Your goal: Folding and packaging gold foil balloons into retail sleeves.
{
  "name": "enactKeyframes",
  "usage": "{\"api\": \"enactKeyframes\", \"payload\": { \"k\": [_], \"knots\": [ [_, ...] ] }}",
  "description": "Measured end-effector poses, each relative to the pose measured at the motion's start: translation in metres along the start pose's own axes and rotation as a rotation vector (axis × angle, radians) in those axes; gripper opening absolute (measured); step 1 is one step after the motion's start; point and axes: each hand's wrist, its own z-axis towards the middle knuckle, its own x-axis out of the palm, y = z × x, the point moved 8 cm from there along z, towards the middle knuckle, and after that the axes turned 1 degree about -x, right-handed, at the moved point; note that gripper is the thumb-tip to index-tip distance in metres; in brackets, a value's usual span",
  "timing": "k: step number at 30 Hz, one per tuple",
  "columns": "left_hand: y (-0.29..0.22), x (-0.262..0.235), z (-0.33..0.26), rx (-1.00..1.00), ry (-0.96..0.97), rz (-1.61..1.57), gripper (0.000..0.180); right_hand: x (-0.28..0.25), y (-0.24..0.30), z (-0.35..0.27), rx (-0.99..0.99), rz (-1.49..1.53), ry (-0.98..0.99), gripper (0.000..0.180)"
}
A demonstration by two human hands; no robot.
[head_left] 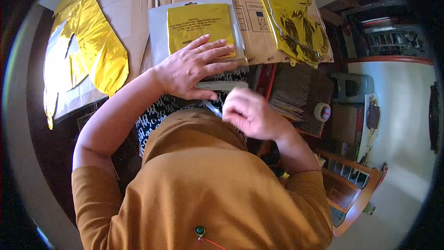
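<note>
A flat clear packet with a yellow card inside is pressed down by the left hand, whose fingers are spread wide and flat over its lower edge. The packet lies on the brown cardboard, near the edge closest to the person. The right hand is curled nearly closed just below the left one, and a thin grey strip is seen between the two hands; whether the strip is pinched by the right hand cannot be told. The packet could be pushed off the near edge of the cardboard if the flat hand is slid too far back. The strip could be stuck down crooked or wrinkled if the packet is let go too soon. The shiny gold foil balloons, one at the left and one at the right, could be creased if they are leaned on. The cardboard is spread like a table top. To the right, a stack of cardboard sheets and a roll of tape are seen, and a wooden chair is set on a pale floor.
</note>
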Motion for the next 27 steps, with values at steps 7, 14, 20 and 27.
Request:
{"api": "enactKeyframes", "payload": {
  "k": [7, 14, 20, 27],
  "knots": [
    [-0.032, -0.011, -0.017, 0.114, -0.202, 0.016, 0.02, -0.04, -0.049, 0.024, 0.044, -0.206, -0.46, 0.012],
    [-0.046, -0.041, -0.093, -0.326, -0.347, -0.128, 0.012, -0.035, -0.039, 0.04, 0.023, -0.387, -0.336, 0.015],
    [-0.008, 0.111, -0.443, -1.404, 0.242, -0.245, 0.014, -0.034, -0.033, 0.046, 0.018, -0.445, -0.273, 0.016],
    [0.003, 0.09, -0.547, -1.574, 0.508, -0.012, 0.02, -0.035, -0.043, 0.046, 0.135, -0.304, -0.236, 0.016]
  ]
}}
